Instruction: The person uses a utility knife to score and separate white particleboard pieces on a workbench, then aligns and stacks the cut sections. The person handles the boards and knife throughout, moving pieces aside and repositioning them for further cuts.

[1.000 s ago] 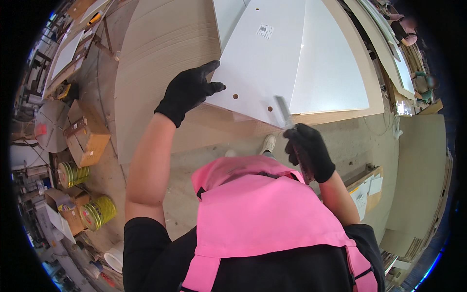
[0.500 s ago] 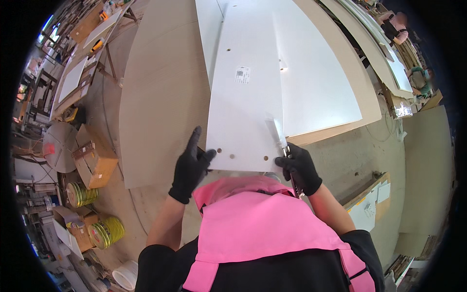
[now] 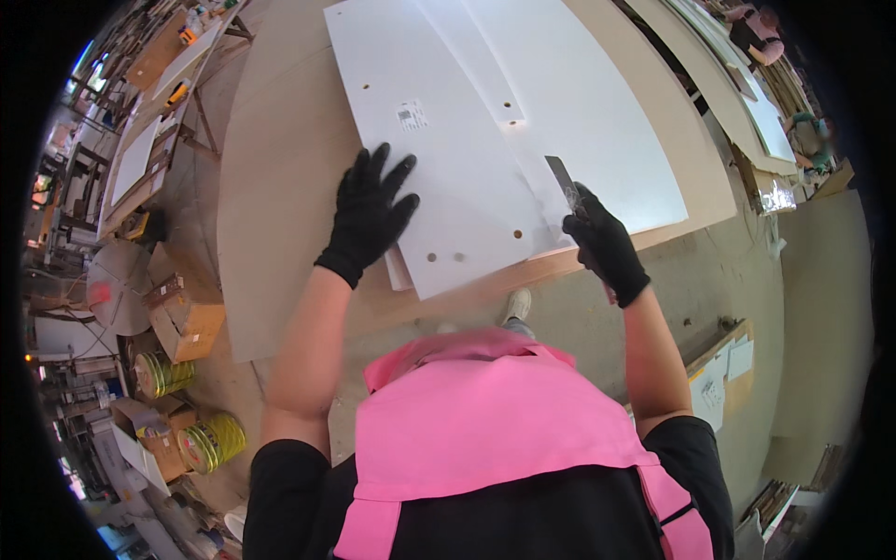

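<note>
Gloved in black, my left hand [image 3: 369,210] has its fingers spread over the left edge of a white panel [image 3: 448,187]. Small round holes dot the panel, and a printed label [image 3: 411,115] is stuck on it. My right hand [image 3: 605,238] is closed around a knife [image 3: 563,182] with a long flat metal blade, slanted at its tip and pointing away from me. The blade is above another white panel [image 3: 607,121], to the right of the holed one. Most of the knife's handle is hidden in my glove.
Both panels lie on a large brown board [image 3: 280,187]. Cardboard boxes [image 3: 187,317] and yellow-green spools [image 3: 211,443] stand on the floor at left. A side table [image 3: 140,154] is farther left. Other people [image 3: 758,37] are at the far right.
The holed panel has moved away from me and turned, its near end swinging right. My left hand has moved forward along its edge. My right hand has moved right and forward with the knife.
</note>
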Demonstrator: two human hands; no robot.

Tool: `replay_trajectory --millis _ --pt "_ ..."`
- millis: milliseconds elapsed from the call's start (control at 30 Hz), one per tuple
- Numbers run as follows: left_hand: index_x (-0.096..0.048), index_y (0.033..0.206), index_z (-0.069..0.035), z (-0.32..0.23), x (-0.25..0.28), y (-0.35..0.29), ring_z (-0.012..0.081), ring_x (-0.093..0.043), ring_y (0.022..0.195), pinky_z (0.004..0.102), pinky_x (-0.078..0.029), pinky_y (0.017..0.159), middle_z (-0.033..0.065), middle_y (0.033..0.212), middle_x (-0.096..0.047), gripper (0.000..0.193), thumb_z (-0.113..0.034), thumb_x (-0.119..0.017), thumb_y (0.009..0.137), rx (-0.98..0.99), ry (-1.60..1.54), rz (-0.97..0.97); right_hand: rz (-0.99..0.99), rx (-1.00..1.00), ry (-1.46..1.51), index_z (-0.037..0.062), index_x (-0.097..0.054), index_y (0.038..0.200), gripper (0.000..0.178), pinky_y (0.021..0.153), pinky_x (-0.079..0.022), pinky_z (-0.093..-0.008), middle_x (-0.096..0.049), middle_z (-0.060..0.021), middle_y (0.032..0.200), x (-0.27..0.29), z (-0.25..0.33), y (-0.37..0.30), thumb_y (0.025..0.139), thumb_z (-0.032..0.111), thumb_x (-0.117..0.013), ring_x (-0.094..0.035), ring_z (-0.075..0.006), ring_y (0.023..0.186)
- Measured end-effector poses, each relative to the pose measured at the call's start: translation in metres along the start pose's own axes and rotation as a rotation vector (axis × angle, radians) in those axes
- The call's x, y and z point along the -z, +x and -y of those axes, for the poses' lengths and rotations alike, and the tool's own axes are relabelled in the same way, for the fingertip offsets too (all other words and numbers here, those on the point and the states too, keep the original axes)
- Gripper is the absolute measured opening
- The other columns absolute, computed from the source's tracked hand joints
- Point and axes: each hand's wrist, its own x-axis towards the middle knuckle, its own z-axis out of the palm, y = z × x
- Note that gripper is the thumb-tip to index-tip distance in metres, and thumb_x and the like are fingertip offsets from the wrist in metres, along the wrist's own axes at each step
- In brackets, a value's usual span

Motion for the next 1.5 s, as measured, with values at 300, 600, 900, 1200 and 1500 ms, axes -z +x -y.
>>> replay_trajectory --millis 300,600,900,1200,1500 --pt "-0.045 0.143 -0.021 0.013 -0.021 0.001 0.0433 -0.026 0.14 0.0511 -0.024 0.113 0.0169 0.151 -0.033 0.054 -0.031 -0.057 0.092 -0.108 -0.036 -0.149 0.144 0.249 -0.096 0.0167 -0.048 0.142 0.053 0.059 -0.048 -0.031 -0.061 -0.0078 0.078 -0.01 -0.013 -0.056 0.09 0.007 -0.054 -0.057 -0.0165 0.062" --pt "-0.046 0.142 -0.02 0.01 -0.018 0.001 0.0431 -0.026 0.14 0.05 -0.026 0.113 0.0174 0.151 -0.033 0.051 -0.028 -0.056 0.093 -0.096 -0.044 -0.15 0.039 0.191 -0.215 0.0109 -0.059 0.129 0.04 0.061 -0.048 -0.0399 -0.06 -0.0178 0.077 -0.031 0.02 -0.059 0.089 0.004 -0.054 -0.06 -0.0333 0.068" --pt "-0.044 0.144 -0.022 0.01 -0.015 0.003 0.0436 -0.026 0.14 0.0508 -0.026 0.114 0.0183 0.151 -0.033 0.05 -0.029 -0.054 0.095 -0.102 -0.024 -0.13 0.206 0.535 -0.295 0.0155 -0.051 0.137 0.048 0.063 -0.052 -0.0413 -0.059 -0.0133 0.08 -0.1 0.057 -0.075 0.09 0.009 -0.053 -0.061 -0.0312 0.068" --pt "-0.045 0.143 -0.018 0.019 -0.02 0.002 0.0431 -0.026 0.14 0.049 -0.025 0.114 0.0183 0.152 -0.032 0.051 -0.034 -0.052 0.095 -0.112 -0.201 -0.125 0.329 0.575 -0.144 0.0117 -0.056 0.127 0.037 0.065 -0.053 -0.0371 -0.066 -0.0136 0.093 -0.117 0.077 -0.078 0.09 0.013 -0.056 -0.065 -0.027 0.077" --pt "-0.047 0.137 -0.001 0.007 -0.01 -0.044 0.0205 -0.047 0.127 0.0356 -0.037 0.107 0.0115 0.136 -0.051 0.051 -0.03 -0.058 0.096 0.505 -1.435 -0.043 -0.084 0.158 -0.071 0.0041 -0.058 0.124 0.049 0.055 -0.05 -0.032 -0.065 -0.0114 0.075 -0.039 0.02 -0.024 0.077 0.01 -0.07 -0.062 -0.0184 0.056"
